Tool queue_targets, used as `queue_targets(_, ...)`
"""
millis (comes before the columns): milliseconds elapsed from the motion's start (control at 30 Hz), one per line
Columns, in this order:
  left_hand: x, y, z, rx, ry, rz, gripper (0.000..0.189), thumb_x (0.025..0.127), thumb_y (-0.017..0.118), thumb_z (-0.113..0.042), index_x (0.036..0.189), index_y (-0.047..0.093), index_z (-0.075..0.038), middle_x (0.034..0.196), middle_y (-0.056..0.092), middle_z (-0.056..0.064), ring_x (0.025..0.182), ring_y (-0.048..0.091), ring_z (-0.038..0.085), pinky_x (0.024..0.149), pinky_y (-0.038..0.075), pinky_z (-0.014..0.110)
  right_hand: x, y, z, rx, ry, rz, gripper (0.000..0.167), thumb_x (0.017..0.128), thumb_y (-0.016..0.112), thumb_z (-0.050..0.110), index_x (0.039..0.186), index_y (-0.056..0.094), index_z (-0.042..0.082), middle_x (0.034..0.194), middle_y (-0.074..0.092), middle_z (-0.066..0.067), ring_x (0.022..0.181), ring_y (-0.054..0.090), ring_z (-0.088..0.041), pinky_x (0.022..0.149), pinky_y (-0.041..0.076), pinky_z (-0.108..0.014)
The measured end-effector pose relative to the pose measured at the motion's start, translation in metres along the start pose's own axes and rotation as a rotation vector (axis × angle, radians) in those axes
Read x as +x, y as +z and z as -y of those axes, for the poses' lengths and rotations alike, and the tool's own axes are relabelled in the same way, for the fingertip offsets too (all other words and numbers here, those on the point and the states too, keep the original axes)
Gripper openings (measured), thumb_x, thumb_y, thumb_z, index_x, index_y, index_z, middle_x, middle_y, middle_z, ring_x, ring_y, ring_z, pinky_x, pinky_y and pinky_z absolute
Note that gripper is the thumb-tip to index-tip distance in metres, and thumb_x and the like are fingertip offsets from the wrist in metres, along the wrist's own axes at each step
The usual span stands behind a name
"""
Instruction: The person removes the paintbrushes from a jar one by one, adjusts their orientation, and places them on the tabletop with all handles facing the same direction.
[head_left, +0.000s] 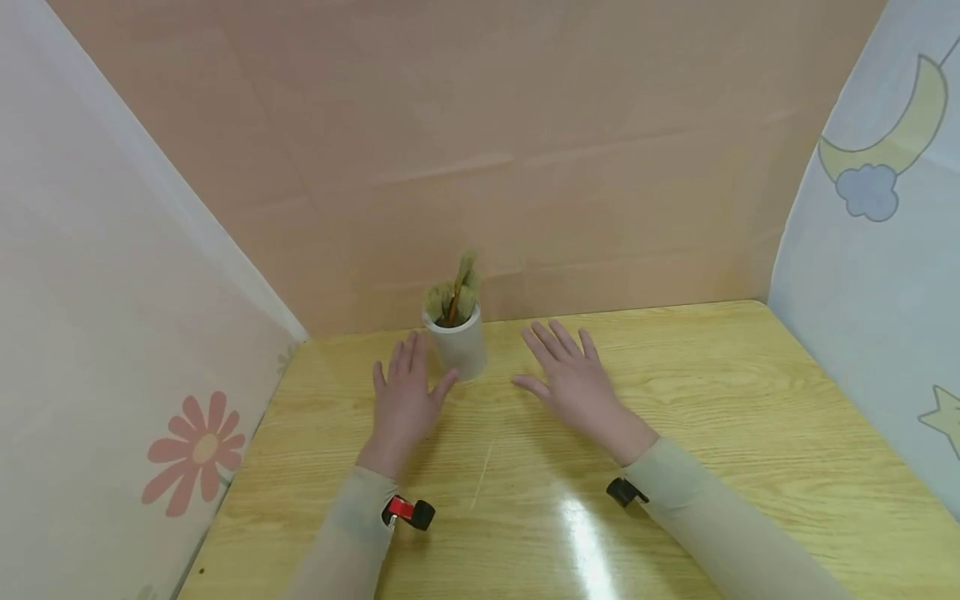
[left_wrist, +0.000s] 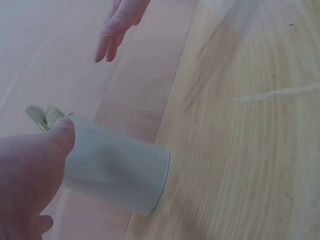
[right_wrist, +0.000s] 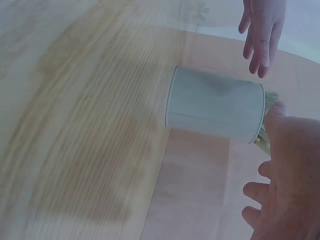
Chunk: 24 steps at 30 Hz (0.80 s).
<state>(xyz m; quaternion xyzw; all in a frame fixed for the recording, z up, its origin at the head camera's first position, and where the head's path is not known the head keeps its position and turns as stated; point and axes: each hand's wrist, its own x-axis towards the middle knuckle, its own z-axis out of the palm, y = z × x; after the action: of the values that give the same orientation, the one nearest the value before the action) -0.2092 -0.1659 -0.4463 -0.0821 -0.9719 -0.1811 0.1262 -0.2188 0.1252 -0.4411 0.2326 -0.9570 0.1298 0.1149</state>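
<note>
A pale grey cylindrical cup [head_left: 462, 350] stands upright near the back of the wooden table, with several bristle brushes [head_left: 457, 296] poking out of its top, bristles up. To its left is my left hand [head_left: 405, 392], fingers straight and thumb spread toward the cup's lower front. My right hand [head_left: 573, 383] hovers to the cup's right with fingers spread and straight, a gap between it and the cup. Neither hand grips anything. In the left wrist view the cup [left_wrist: 117, 167] sits just past my thumb; the right wrist view shows the cup [right_wrist: 215, 104] between both hands.
The light wooden table [head_left: 712, 375] reaches a pinkish back wall sheet [head_left: 525, 150]. White printed sheets stand at the left [head_left: 112, 292] and right [head_left: 862, 292] sides. A pale scratch mark [head_left: 482, 477] runs along the tabletop in front of the cup.
</note>
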Motion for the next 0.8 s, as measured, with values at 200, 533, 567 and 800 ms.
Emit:
queue_targets(200, 0.011, -0.001, 0.007, -0.086, -0.041, 0.018, 0.092, 0.112, 0.060, -0.055, 0.175, 0.019, -0.002, 0.179, 0.024, 0.021, 0.166, 0.018, 0.044, 0.127, 0.009, 0.079, 0.012, 0.004, 0.006, 0.043, -0.013, 0.000, 0.085, 0.111, 0.056, 0.062, 0.174, 0.033, 0.011, 0.177, 0.035, -0.015, 0.166, 0.022, -0.039, 0.130, 0.012, -0.073)
queue_targets(533, 0.030, 0.001, 0.018, -0.206, -0.075, 0.020, 0.091, 0.114, 0.059, -0.052, 0.175, 0.016, 0.001, 0.180, 0.021, 0.023, 0.165, 0.020, 0.044, 0.127, 0.012, 0.078, 0.035, 0.015, 0.010, 0.095, -0.030, -0.007, 0.084, 0.112, 0.054, 0.061, 0.176, 0.028, 0.011, 0.178, 0.033, -0.014, 0.165, 0.025, -0.040, 0.130, 0.012, -0.073)
queue_targets(567, 0.031, 0.002, 0.018, -0.222, -0.072, 0.013, 0.091, 0.114, 0.059, -0.051, 0.174, 0.017, 0.001, 0.180, 0.022, 0.023, 0.165, 0.021, 0.044, 0.127, 0.013, 0.078, 0.036, 0.016, 0.011, 0.108, -0.029, -0.006, 0.084, 0.113, 0.054, 0.060, 0.176, 0.028, 0.011, 0.178, 0.033, -0.014, 0.165, 0.024, -0.040, 0.130, 0.011, -0.073)
queue_targets(800, 0.039, 0.006, 0.020, -0.319, -0.067, 0.001, 0.090, 0.114, 0.062, -0.047, 0.175, 0.017, 0.001, 0.178, 0.023, 0.026, 0.165, 0.021, 0.043, 0.127, 0.014, 0.077, 0.047, 0.021, 0.014, 0.159, -0.015, 0.010, 0.084, 0.113, 0.053, 0.059, 0.176, 0.025, 0.010, 0.179, 0.029, -0.013, 0.166, 0.023, -0.039, 0.130, 0.010, -0.072)
